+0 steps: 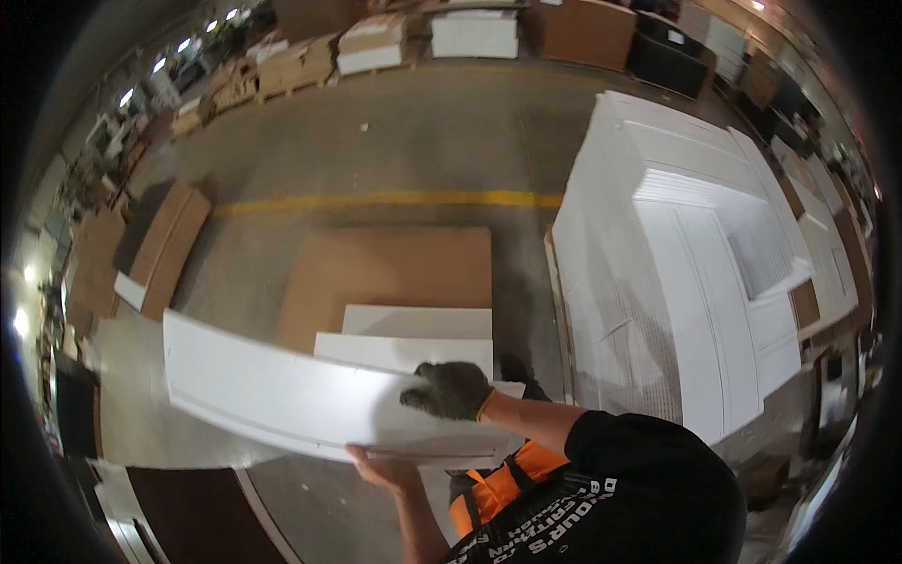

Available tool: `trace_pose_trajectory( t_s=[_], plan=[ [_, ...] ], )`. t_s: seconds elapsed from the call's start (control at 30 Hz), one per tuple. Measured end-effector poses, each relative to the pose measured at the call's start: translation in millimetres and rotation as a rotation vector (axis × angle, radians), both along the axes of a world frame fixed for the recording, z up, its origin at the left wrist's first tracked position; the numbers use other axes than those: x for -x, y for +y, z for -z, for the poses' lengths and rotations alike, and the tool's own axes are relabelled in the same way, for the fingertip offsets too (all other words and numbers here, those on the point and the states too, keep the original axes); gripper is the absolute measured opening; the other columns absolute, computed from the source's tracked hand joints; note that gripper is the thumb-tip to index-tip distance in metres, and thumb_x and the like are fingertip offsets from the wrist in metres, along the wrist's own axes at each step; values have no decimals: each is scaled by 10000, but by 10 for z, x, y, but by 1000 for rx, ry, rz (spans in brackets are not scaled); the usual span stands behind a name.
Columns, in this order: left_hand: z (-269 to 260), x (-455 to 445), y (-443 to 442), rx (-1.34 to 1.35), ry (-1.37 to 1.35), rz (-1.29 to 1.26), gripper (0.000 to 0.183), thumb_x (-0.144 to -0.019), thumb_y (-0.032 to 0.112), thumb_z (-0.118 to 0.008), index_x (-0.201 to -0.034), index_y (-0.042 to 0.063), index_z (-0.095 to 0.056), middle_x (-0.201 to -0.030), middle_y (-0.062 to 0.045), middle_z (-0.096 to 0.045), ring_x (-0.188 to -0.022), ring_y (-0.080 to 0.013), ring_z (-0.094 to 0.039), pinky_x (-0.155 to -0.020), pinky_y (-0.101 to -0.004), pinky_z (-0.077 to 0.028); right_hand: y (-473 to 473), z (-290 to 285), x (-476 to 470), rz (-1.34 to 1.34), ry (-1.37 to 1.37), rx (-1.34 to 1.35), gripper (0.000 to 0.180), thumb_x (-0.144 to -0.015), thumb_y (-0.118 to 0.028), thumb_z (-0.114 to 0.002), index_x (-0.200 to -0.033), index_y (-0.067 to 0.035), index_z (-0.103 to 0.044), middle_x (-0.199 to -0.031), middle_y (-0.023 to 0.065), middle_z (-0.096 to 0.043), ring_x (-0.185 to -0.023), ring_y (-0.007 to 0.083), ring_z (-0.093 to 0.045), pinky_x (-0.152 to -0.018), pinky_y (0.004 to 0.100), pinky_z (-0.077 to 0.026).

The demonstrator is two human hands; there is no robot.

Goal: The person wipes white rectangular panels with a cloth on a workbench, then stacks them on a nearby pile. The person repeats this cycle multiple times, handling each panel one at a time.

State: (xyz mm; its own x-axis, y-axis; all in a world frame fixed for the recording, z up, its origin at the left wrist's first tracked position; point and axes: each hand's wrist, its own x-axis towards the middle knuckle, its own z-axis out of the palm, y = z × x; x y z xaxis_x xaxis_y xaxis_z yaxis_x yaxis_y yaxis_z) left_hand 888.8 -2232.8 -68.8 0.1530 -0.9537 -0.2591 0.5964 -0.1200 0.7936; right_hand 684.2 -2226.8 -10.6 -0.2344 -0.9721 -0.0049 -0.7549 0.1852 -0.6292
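A long white panel slants across the view in front of my torso, its far end at the left. My bare left hand grips its lower edge from beneath, with the thumb at the edge. On the panel's upper face lies my right hand, in a dark work glove with a yellow cuff; its fingers are apart and not closed around an edge. Behind the panel, more white boards lie in a stepped stack on a large brown board.
At the right stands a tall stack of white panels. Brown boards with a white end lie at the left. A yellow line crosses the concrete floor. Pallets of boards line the far side. A dark brown panel is at lower left.
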Motion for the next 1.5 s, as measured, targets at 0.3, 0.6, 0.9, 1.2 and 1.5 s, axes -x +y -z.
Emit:
trace_pose_trajectory(
  t_s=[0.3,0.6,0.9,1.2,1.5],
  plan=[
    [1427,1640,-888,-352,-406,185,505,-1028,506,-543,-1121,10,-563,-991,-81,-577,-919,-178,-547,-789,-354,-482,-1141,1641,2112,-99,157,-18,408,-879,-521,-732,-871,-113,-735,-753,140,-661,-669,331,-609,-624,453,-482],
    [3334,1674,-2173,-220,-1654,346,795,-918,578,-648,-1403,-10,-422,-1459,-290,-349,-1366,-449,-327,-1135,-548,-265,-2293,2965,3175,51,-119,-118,451,-909,-434,-700,-957,15,-697,-900,227,-708,-745,347,-644,-709,438,-494],
    [4273,1829,-2217,-351,-1994,358,905,-920,690,-510,-1546,150,-142,-1575,-204,-131,-1502,-398,-53,-1164,-660,26,-2709,4677,2910,-8,-13,-459,560,-921,-573,-591,-911,-29,-723,-971,260,-687,-939,463,-648,-808,513,-509],
    [4249,1846,-2189,-374,-2021,391,853,-943,600,-497,-1555,134,-128,-1546,-200,-127,-1483,-434,-69,-1148,-722,5,-2474,5860,2617,-55,30,-532,599,-892,-608,-616,-1090,-54,-723,-1070,217,-716,-1009,439,-671,-884,519,-521],
    [4266,1841,-2182,-329,-2035,360,867,-937,591,-503,-1557,129,-111,-1547,-212,-119,-1480,-456,-65,-1138,-728,12,-2443,6050,2665,-54,-124,-614,721,-851,-501,-721,-1430,-108,-547,-1377,191,-608,-1277,365,-569,-1068,448,-444]
  ],
)
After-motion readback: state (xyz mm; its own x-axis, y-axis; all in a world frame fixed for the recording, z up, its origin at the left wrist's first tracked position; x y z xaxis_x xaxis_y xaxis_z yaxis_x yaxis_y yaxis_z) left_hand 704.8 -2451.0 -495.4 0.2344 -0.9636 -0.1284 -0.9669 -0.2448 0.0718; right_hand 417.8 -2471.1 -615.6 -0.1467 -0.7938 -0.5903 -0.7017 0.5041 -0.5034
